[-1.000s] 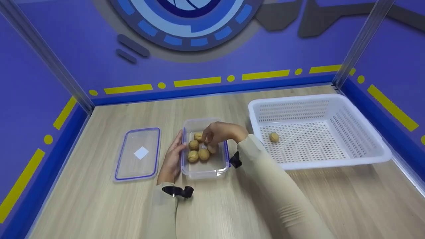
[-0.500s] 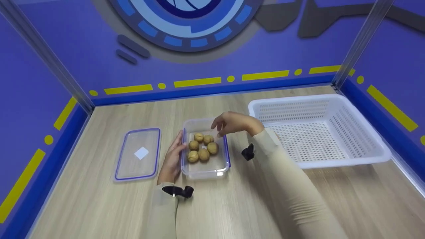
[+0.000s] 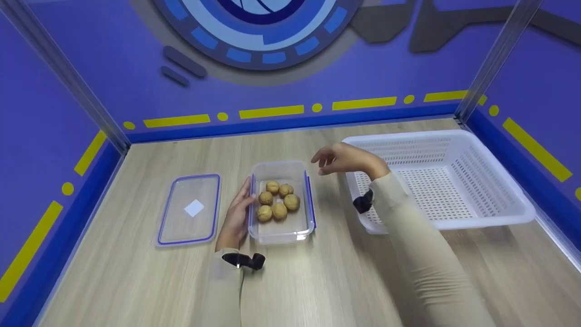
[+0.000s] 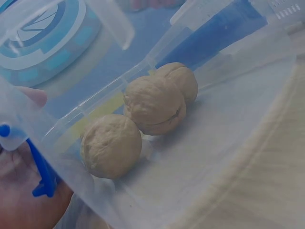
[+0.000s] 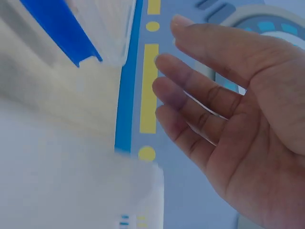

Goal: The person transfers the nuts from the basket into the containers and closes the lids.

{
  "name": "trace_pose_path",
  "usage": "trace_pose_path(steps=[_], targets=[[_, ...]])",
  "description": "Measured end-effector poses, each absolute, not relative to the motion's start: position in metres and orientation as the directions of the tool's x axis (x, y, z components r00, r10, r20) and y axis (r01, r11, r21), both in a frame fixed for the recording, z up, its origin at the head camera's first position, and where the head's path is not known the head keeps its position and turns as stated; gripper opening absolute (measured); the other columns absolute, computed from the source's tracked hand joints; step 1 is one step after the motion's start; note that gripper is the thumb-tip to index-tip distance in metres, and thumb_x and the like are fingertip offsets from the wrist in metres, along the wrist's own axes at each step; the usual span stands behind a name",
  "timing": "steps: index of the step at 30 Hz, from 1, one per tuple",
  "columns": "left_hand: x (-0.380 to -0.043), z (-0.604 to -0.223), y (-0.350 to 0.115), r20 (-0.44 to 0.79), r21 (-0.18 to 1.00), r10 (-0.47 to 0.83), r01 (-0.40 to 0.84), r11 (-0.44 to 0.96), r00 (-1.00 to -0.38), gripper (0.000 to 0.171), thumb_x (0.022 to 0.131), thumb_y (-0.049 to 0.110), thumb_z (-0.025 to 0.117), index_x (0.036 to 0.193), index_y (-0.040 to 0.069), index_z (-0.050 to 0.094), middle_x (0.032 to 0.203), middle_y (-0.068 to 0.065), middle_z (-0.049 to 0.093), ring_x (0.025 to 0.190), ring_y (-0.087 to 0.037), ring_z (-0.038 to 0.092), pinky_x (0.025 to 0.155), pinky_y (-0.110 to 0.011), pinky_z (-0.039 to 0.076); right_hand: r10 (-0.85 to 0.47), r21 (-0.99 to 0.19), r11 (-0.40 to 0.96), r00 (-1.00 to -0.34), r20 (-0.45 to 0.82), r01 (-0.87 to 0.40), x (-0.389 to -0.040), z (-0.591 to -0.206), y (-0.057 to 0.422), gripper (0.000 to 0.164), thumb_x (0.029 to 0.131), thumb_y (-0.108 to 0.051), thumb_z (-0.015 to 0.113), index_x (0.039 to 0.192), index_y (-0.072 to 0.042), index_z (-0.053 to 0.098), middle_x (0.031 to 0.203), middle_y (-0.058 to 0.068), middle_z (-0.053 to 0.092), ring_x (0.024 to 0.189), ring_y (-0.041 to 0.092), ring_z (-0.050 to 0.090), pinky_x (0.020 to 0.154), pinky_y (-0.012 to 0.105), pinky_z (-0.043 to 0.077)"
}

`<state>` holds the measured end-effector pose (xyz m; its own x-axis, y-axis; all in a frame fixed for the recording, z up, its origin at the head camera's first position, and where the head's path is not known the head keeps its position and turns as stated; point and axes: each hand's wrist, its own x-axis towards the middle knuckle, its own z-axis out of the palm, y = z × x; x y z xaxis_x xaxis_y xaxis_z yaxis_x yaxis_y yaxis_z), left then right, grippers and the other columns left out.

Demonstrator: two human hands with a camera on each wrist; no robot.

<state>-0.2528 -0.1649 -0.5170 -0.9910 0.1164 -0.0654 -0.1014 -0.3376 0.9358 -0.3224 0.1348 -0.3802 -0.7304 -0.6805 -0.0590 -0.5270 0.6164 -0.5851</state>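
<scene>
- Clear plastic container with blue strips on its long sides stands on the wooden bench.
- Six walnuts lie inside it, in a rough ring on its floor.
- The left hand rests along the container's left side, fingers extended and touching the wall; its grip is wide.
- The right hand is in the air between container and basket, grip empty, fingers loosely bent and thumb apart.
- White perforated basket sits at the right, partly behind the right sleeve.
- Blue-edged lid lies flat left of the container.
</scene>
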Motion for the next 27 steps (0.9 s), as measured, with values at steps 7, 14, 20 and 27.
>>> trace_pose_path(steps=[7, 14, 20, 27], targets=[[-0.253, -0.515, -0.164, -0.085, 0.931, 0.119, -0.122, -0.345, -0.989, 0.064, 0.096, 0.003, 0.041, 0.154, 0.014, 0.016, 0.163, -0.004, 0.0, 0.15, -0.023, -0.005, 0.123, -0.037, -0.002, -0.626, -0.593, 0.639, -0.779, -0.03, -0.49, -0.325, -0.381, 0.164, 0.032, 0.085, -0.011, 0.069, 0.117, -0.004, 0.067, 0.098, 0.014, 0.07, 0.092, 0.026, 0.064, 0.08, 0.038, 0.054], [-0.254, -0.515, -0.165, -0.076, 0.931, 0.113, -0.111, -0.349, -0.991, 0.064, 0.096, 0.002, 0.04, 0.154, 0.013, 0.016, 0.163, -0.004, 0.002, 0.15, -0.022, -0.003, 0.123, -0.036, -0.001, -0.589, -0.625, 0.631, -0.808, -0.003, -0.458, -0.327, -0.389, 0.19, 0.03, 0.086, -0.01, 0.068, 0.115, -0.003, 0.067, 0.098, 0.014, 0.07, 0.091, 0.023, 0.062, 0.082, 0.038, 0.053], [-0.254, -0.516, -0.165, -0.074, 0.929, 0.116, -0.11, -0.352, -0.991, 0.064, 0.096, 0.002, 0.04, 0.154, 0.013, 0.016, 0.163, -0.004, 0.001, 0.151, -0.022, -0.003, 0.123, -0.036, 0.001, -0.566, -0.635, 0.634, -0.824, 0.007, -0.44, -0.328, -0.398, 0.209, 0.027, 0.086, -0.01, 0.069, 0.112, -0.002, 0.067, 0.094, 0.014, 0.069, 0.088, 0.021, 0.061, 0.084, 0.036, 0.052], [-0.253, -0.517, -0.165, -0.065, 0.933, 0.114, -0.101, -0.346, -0.991, 0.064, 0.096, 0.002, 0.041, 0.154, 0.012, 0.016, 0.163, -0.005, 0.001, 0.15, -0.022, -0.004, 0.123, -0.036, -0.001, -0.528, -0.637, 0.669, -0.848, -0.047, -0.382, -0.327, -0.406, 0.225, 0.032, 0.085, -0.008, 0.069, 0.115, 0.002, 0.065, 0.1, 0.018, 0.068, 0.093, 0.025, 0.061, 0.085, 0.038, 0.05]])
